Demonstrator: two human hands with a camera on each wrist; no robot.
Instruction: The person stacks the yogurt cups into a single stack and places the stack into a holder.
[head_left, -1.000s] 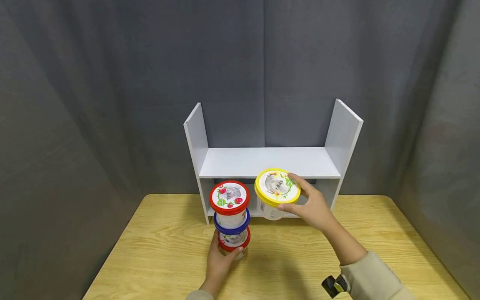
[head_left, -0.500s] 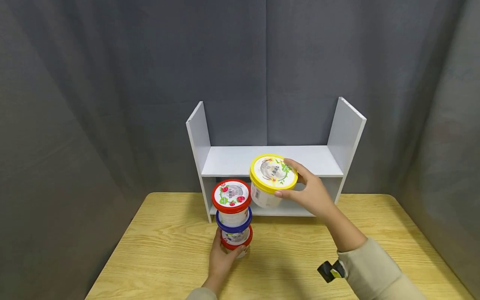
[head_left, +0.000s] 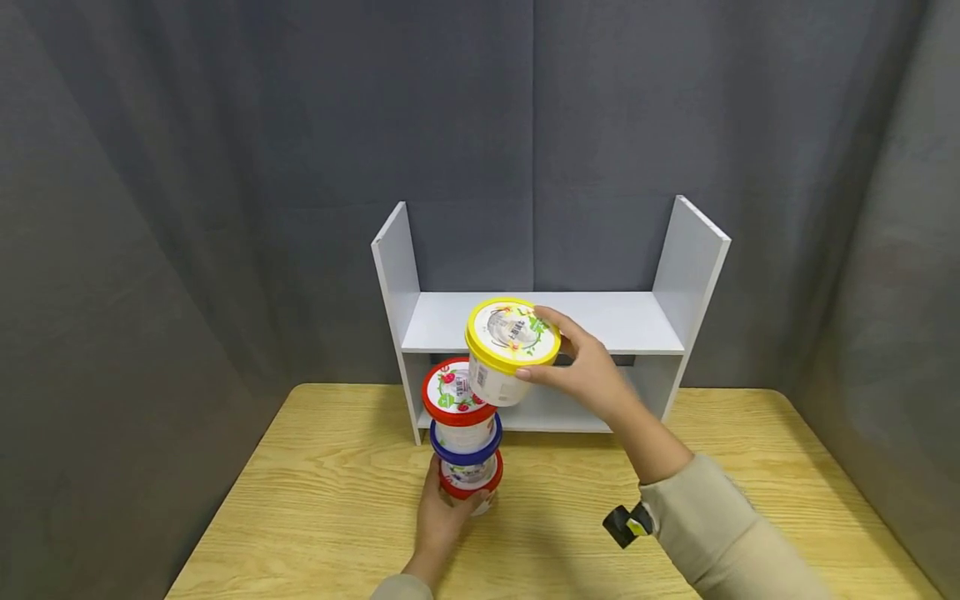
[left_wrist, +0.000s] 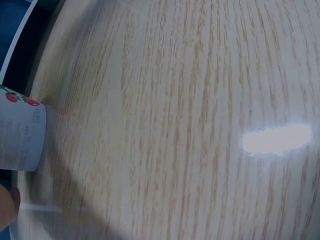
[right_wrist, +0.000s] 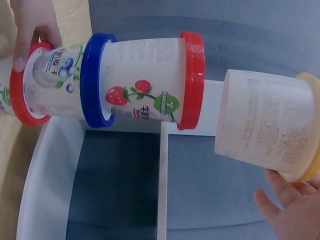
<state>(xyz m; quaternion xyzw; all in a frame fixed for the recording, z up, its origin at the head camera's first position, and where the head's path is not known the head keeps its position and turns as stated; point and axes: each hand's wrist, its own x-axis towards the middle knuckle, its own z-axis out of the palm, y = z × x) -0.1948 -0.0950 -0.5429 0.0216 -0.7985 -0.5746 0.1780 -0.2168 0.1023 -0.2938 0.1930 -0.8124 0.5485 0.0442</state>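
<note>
Fingers of my right hand [head_left: 588, 371] pinch the yellow-lidded tub [head_left: 510, 354] by its lid, holding it above the stack [head_left: 465, 437] with a gap between them. My left hand [head_left: 441, 517] grips the bottom tub [head_left: 493, 481] of the stack; on that sit a blue-lidded tub [right_wrist: 59, 80], then a strawberry tub [right_wrist: 145, 82]. White shelf [head_left: 600, 321] behind the stack, worktop [head_left: 337, 500] beneath.

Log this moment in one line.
left hand: grips lower red-lidded tub | blue-lidded tub: middle | upper red-lidded tub: top | right hand: holds yellow-lidded tub above them, apart
</note>
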